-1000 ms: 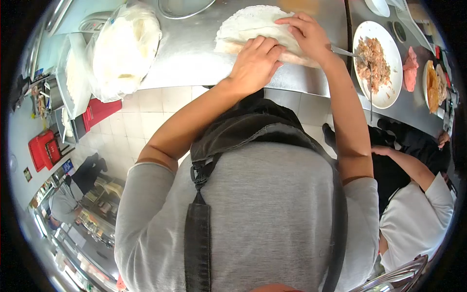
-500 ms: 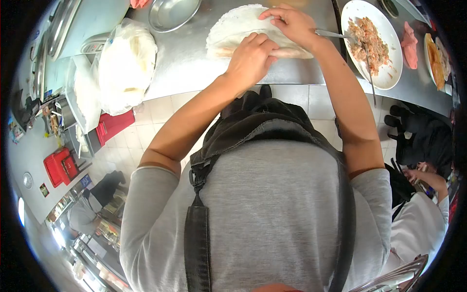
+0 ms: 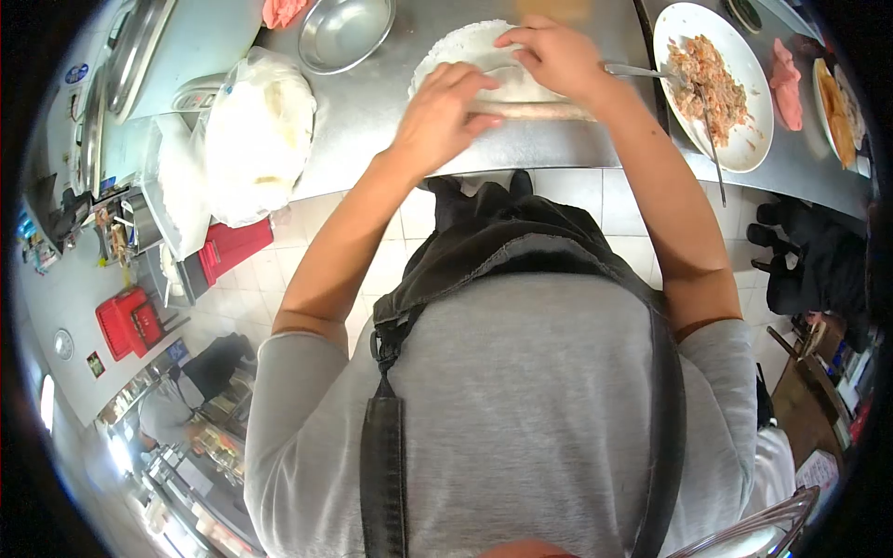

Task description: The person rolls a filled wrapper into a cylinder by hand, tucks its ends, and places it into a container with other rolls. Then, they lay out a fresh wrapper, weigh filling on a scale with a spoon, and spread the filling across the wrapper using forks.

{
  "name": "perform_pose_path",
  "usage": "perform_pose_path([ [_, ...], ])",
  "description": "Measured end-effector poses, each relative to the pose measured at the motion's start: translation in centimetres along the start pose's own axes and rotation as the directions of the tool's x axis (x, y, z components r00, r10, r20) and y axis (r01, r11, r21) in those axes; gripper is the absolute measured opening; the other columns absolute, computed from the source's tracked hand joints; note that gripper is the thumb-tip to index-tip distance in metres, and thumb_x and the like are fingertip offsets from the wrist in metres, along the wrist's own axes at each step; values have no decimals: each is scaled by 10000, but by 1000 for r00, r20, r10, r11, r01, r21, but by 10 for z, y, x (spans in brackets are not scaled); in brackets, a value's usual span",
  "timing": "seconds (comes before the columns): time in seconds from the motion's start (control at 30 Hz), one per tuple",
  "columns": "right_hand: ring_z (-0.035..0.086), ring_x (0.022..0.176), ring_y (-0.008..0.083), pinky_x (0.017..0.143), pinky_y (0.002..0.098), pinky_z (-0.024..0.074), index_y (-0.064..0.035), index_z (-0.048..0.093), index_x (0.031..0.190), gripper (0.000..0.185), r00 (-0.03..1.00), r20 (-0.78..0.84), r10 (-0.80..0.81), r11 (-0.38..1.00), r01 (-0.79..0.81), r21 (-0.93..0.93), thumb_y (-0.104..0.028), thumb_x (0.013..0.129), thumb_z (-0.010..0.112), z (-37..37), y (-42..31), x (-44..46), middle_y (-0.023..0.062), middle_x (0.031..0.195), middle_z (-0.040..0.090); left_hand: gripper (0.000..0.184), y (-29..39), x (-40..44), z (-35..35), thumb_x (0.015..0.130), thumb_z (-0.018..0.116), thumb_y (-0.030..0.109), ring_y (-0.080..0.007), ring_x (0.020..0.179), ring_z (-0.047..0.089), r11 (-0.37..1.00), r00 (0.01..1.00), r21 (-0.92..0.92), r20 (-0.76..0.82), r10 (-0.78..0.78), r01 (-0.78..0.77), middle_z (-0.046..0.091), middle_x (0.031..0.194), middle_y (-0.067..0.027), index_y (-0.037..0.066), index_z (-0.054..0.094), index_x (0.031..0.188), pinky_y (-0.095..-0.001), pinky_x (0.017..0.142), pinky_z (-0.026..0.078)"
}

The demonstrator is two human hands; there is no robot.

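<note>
A thin, round white wrapper sheet lies on the steel counter, its near edge rolled into a long strip. My left hand, slightly blurred, is at the left end of the roll, with thumb and fingers apart. My right hand hovers over or rests on the right side of the sheet. Its index finger and thumb are apart; the other fingers are partly hidden. To the right, a white oval plate holds shredded orange-and-pale filling with metal utensils in it.
A steel bowl stands at the back left, beside a plastic bag of white sheets. A pink cloth and a plate of yellowish food are at the right. Another person is at lower left.
My left hand has moved left and its fingers have spread away from the roll. More of the rolled strip shows. My right hand stays at the sheet's right side.
</note>
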State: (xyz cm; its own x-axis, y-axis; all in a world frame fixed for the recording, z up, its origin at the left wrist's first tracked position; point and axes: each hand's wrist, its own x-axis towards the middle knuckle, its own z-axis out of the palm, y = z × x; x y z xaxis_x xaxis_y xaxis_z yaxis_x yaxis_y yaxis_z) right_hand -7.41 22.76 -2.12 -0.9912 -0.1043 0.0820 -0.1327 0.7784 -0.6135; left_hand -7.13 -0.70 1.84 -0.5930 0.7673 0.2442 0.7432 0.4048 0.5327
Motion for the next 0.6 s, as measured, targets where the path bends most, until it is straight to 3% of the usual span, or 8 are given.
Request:
perform_pose_path([
  [0.07,614,867,219,769,374,499,-240,746,1172,260,985,43,-164,986,164,16,-131,959,646,0,-15,8,25,956,609,446,-12,-14,-8,780,829,190,-344,1150,578,995,993,65,91,-80,74,640,1200,-134,43,672,1171,-424,998,478],
  [0.17,611,862,217,766,374,502,-285,757,1174,259,952,158,-262,965,262,20,-183,954,667,21,-15,28,14,933,596,420,-17,-27,-3,787,821,181,-337,1094,587,994,996,97,74,-53,46,640,1152,-132,41,674,1155,-423,958,488],
  [0.27,607,855,207,777,369,505,-318,761,1175,261,953,78,-294,953,298,-46,-217,949,677,25,-15,30,5,929,594,380,-12,-33,4,805,801,163,-336,1058,592,995,998,89,17,-55,53,640,1114,-134,36,677,1142,-425,932,492],
  [0.37,606,856,197,795,370,504,-326,766,1158,245,970,132,-202,979,200,25,-226,957,669,23,-18,30,-3,925,593,336,-9,-39,11,826,777,139,-339,1038,596,991,995,94,-39,-91,94,641,1095,-133,34,679,1129,-428,919,493],
  [0.6,611,878,186,818,362,503,-325,766,1149,232,973,165,-162,987,163,8,-234,964,660,20,-22,32,-12,936,600,307,-6,-49,18,819,771,114,-338,1034,596,985,984,79,-103,-142,151,647,1079,-127,37,693,1106,-428,916,489],
])
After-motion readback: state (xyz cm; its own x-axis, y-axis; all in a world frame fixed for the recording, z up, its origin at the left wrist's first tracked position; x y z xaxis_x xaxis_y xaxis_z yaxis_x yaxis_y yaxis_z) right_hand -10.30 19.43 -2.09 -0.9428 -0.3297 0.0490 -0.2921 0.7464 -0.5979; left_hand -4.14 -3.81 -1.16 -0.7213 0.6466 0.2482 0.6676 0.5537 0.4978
